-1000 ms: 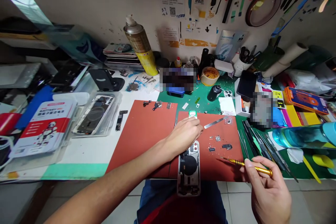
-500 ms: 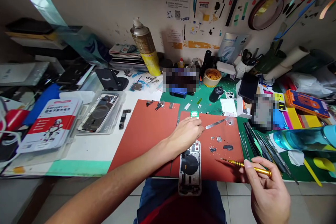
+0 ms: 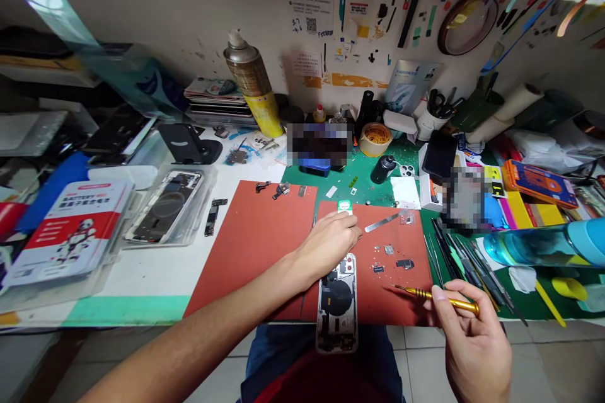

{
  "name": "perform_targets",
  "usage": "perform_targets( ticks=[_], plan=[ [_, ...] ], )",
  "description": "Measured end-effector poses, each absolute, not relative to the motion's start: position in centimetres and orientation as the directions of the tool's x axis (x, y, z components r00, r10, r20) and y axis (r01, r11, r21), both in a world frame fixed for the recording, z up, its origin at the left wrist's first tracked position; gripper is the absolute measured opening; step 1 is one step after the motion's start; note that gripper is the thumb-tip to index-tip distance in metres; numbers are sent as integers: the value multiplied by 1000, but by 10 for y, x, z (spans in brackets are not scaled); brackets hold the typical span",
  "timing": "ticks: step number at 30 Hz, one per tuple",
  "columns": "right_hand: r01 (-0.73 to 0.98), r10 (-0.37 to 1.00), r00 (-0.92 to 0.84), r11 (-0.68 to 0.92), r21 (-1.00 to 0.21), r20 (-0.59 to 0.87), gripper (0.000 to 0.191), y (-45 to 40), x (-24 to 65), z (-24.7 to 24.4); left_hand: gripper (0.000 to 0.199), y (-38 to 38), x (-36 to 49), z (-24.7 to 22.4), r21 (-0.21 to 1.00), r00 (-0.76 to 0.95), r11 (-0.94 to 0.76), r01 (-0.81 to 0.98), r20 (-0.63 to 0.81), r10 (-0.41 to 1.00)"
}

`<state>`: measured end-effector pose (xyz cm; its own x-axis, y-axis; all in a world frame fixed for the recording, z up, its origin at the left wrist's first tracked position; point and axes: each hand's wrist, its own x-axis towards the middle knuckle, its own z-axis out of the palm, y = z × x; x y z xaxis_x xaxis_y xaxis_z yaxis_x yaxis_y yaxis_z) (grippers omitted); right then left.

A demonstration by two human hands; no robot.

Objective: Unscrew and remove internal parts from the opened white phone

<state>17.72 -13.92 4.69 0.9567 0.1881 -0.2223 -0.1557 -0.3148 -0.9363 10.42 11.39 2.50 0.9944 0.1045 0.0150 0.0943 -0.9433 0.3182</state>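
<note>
A gold precision screwdriver [image 3: 454, 302] is held in my right hand [image 3: 475, 334], its thin tip pointing left over the red mat [image 3: 265, 252]. My left hand [image 3: 333, 239] is closed and palm down on the mat, its fingertips curled under; what they hold, if anything, is hidden. Just beyond its knuckles lies a small green-and-white item [image 3: 345, 206]. Below that hand, an opened phone housing [image 3: 336, 312] sticks out over the mat's front edge. To the right are metal tweezers [image 3: 382, 222], a small dark part [image 3: 404, 264] and several tiny metal pieces.
A row of tools [image 3: 472, 264] and a blue bottle [image 3: 534, 242] lie at the right. Another phone housing [image 3: 165, 204] rests in a clear tray at the left, beside a circuit board [image 3: 215, 217]. A spray can [image 3: 255, 82] stands at the back.
The whole view has shifted slightly, so things appear a little further left. Both hands keep nearly the same pose, and the screwdriver stays in the right hand.
</note>
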Motion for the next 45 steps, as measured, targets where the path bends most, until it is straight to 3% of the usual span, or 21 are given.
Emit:
perform_targets(
  ticks=[8,17,27,33,35,38,40,42,43,45],
  plan=[
    [-154,201,953,-316,-936,-225,62,-144,178,45,32,107,117,31,333,998,-942,50,18,59],
    [-225,159,942,-352,-908,-295,64,-154,173,47,29,82,178,33,393,994,-914,-105,30,-101],
    [-222,103,956,-355,-908,-274,63,-159,173,53,31,83,185,29,431,995,-899,-80,-14,-95],
    [-224,84,960,-349,-910,-269,60,-152,169,62,34,113,152,53,465,999,-885,-35,32,-23],
    [-164,116,969,-351,-922,-217,58,-149,168,62,38,125,121,62,478,996,-878,18,69,57],
    [33,197,979,-393,-919,-49,51,-143,164,58,29,129,60,63,484,940,-875,25,287,186],
    [228,290,952,-450,-863,100,41,-135,160,56,20,117,20,54,444,890,-896,-8,411,196],
    [461,436,862,-460,-759,259,30,-124,157,53,24,99,-12,40,434,884,-899,-67,443,148],
    [570,509,794,-433,-698,332,25,-118,155,52,30,89,-23,32,360,851,-924,-132,518,80],
    [733,632,642,-341,-588,434,21,-106,153,51,38,72,-38,17,287,842,-947,-144,539,35]
  ],
)
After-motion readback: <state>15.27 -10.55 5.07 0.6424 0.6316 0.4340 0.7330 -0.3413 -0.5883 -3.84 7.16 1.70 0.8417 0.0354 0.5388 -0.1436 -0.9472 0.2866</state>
